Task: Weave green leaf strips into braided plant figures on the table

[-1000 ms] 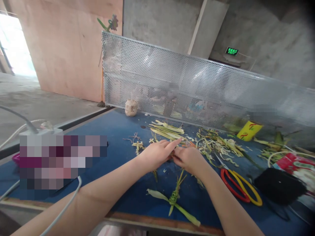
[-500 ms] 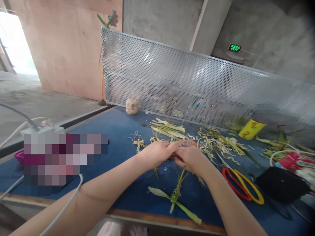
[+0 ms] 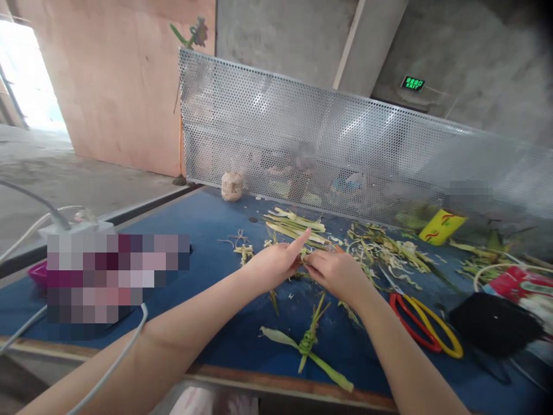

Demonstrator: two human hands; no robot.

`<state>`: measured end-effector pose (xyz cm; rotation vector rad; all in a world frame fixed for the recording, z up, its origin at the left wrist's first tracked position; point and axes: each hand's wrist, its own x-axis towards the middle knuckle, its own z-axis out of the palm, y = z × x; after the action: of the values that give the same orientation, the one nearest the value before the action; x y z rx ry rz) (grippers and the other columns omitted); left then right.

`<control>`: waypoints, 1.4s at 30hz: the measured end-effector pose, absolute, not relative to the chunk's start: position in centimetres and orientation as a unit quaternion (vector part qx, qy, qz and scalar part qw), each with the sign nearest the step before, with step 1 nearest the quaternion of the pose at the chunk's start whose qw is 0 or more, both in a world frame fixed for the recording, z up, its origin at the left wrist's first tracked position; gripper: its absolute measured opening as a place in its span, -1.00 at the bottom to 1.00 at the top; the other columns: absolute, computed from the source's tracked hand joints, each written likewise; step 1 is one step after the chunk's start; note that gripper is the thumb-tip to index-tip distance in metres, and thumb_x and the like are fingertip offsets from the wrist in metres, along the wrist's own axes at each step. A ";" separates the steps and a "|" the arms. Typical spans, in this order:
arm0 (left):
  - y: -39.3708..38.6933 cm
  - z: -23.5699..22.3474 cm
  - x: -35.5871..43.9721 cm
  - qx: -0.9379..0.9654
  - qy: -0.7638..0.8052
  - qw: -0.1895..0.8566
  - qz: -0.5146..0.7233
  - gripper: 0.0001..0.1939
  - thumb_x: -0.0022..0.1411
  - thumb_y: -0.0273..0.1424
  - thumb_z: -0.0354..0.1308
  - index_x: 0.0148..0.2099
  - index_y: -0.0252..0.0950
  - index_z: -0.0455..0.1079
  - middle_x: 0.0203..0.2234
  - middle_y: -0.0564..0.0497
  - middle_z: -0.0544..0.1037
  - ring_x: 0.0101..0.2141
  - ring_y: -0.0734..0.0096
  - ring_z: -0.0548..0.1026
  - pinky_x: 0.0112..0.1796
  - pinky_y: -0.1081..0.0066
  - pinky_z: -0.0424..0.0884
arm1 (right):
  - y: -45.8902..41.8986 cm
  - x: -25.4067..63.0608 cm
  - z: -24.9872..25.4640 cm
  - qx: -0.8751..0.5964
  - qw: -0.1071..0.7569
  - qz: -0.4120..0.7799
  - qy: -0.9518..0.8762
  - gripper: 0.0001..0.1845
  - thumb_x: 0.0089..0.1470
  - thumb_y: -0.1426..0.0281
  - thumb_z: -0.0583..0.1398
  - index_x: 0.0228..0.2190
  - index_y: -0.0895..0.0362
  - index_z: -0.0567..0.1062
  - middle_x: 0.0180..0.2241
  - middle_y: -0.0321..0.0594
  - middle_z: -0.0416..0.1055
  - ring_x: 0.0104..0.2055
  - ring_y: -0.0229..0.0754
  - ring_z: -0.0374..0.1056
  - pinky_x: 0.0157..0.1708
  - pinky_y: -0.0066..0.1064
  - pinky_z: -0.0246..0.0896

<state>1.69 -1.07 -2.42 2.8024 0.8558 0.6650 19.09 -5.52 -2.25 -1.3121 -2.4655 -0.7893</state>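
My left hand (image 3: 276, 266) and my right hand (image 3: 334, 272) meet above the middle of the blue table. A small pale green plant strip (image 3: 303, 253) shows between their fingertips, mostly hidden. My left fingers curl around it with the thumb raised. The right fingers are closed in a pinch at its other side. Below the hands lies a woven green leaf piece (image 3: 307, 342) with two long blades and thin stems. Flat pale leaf strips (image 3: 294, 225) are piled just beyond my hands.
Red-and-yellow-handled scissors (image 3: 425, 325) lie right of my right arm, near a black object (image 3: 495, 324). Curly plant scraps (image 3: 389, 251) spread at the back right beside a yellow packet (image 3: 443, 226). A perforated metal screen (image 3: 280, 127) borders the table; a white cable (image 3: 116, 363) crosses my left forearm.
My left thumb has lifted away from the right hand and now points up. The hands have drawn slightly apart, showing the pale strip between them.
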 end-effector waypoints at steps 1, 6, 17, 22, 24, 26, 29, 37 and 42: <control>-1.1 -2.4 1.7 0.930 0.282 0.069 0.225 -0.30 0.15 -0.51 -0.06 0.27 -0.38 -0.31 -0.35 -0.10 0.52 -0.41 0.33 0.44 -0.40 0.41 0.34 | -5.5 19.1 -2.2 -0.449 0.122 -0.271 -0.843 -0.78 0.11 0.40 0.02 -0.38 0.13 0.46 -0.44 -0.24 0.46 -0.48 -0.27 0.36 -0.53 -0.48 0.03; -1.0 -2.5 1.7 0.923 0.275 0.084 0.256 -0.29 0.13 -0.54 -0.06 0.27 -0.38 -0.30 -0.39 -0.03 0.54 -0.41 0.38 0.43 -0.36 0.43 0.33 | -5.6 19.1 -2.2 -0.447 0.136 -0.284 -0.837 -0.77 0.11 0.38 0.01 -0.40 0.16 0.45 -0.44 -0.21 0.46 -0.48 -0.28 0.35 -0.54 -0.49 0.02; -1.3 -2.4 1.6 0.925 0.260 0.087 0.264 -0.30 0.10 -0.57 -0.03 0.25 -0.33 -0.22 -0.26 -0.11 0.49 -0.24 0.28 0.42 -0.24 0.32 0.36 | -5.5 19.0 -2.3 -0.465 0.151 -0.233 -0.840 -0.82 0.11 0.42 0.03 -0.36 0.17 0.42 -0.39 -0.20 0.46 -0.40 -0.23 0.39 -0.51 -0.47 0.09; -1.4 -2.4 1.5 0.925 0.246 0.082 0.279 -0.36 0.12 -0.58 -0.05 0.23 -0.33 -0.14 -0.22 -0.15 0.44 -0.16 0.25 0.38 -0.18 0.28 0.34 | -5.4 18.9 -2.5 -0.477 0.158 -0.211 -0.839 -0.85 0.09 0.43 0.05 -0.36 0.17 0.41 -0.42 -0.20 0.47 -0.38 -0.20 0.40 -0.47 -0.48 0.12; -1.4 -2.4 1.6 0.921 0.251 0.094 0.282 -0.34 0.10 -0.58 -0.03 0.23 -0.30 -0.12 -0.26 -0.11 0.46 -0.22 0.28 0.41 -0.22 0.29 0.36 | -5.5 18.9 -2.4 -0.482 0.160 -0.202 -0.838 -0.85 0.09 0.42 0.05 -0.36 0.17 0.41 -0.42 -0.19 0.47 -0.37 -0.20 0.40 -0.47 -0.48 0.12; -1.3 -2.4 1.6 0.908 0.262 0.136 0.297 -0.33 0.06 -0.59 0.00 0.22 -0.28 -0.09 -0.32 -0.06 0.47 -0.31 0.34 0.43 -0.27 0.32 0.37 | -5.6 18.8 -2.3 -0.487 0.169 -0.188 -0.836 -0.85 0.08 0.41 0.04 -0.37 0.16 0.41 -0.41 -0.18 0.46 -0.38 -0.20 0.39 -0.47 -0.48 0.12; -0.9 -2.5 1.7 0.856 0.283 0.248 0.355 -0.34 -0.01 -0.59 0.06 0.17 -0.33 0.00 -0.41 0.00 0.49 -0.43 0.43 0.44 -0.37 0.42 0.38 | -5.6 18.7 -2.3 -0.503 0.227 -0.141 -0.822 -0.88 0.05 0.41 0.07 -0.38 0.14 0.39 -0.45 -0.23 0.44 -0.44 -0.24 0.36 -0.48 -0.49 0.14; 0.0 -2.9 1.8 0.751 0.280 0.455 0.388 -0.36 -0.04 -0.41 0.18 0.10 -0.39 0.08 -0.50 0.02 0.48 -0.53 0.48 0.42 -0.50 0.46 0.34 | -4.7 18.8 -3.0 -0.525 0.358 0.037 -0.771 -0.92 -0.02 0.37 0.08 -0.42 0.11 0.34 -0.57 -0.33 0.34 -0.61 -0.31 0.23 -0.59 -0.51 0.13; 0.1 -3.0 1.6 0.778 0.286 0.408 0.384 -0.31 -0.09 -0.34 0.24 0.10 -0.36 0.11 -0.50 0.01 0.51 -0.44 0.40 0.46 -0.43 0.42 0.36 | -4.8 18.8 -2.8 -0.527 0.322 0.015 -0.786 -0.91 -0.01 0.38 0.09 -0.42 0.10 0.38 -0.54 -0.32 0.38 -0.57 -0.30 0.26 -0.56 -0.51 0.14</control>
<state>1.60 0.12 -3.00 1.9602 0.7202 0.9677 18.81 -4.82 -2.79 -1.3844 -2.0654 0.0390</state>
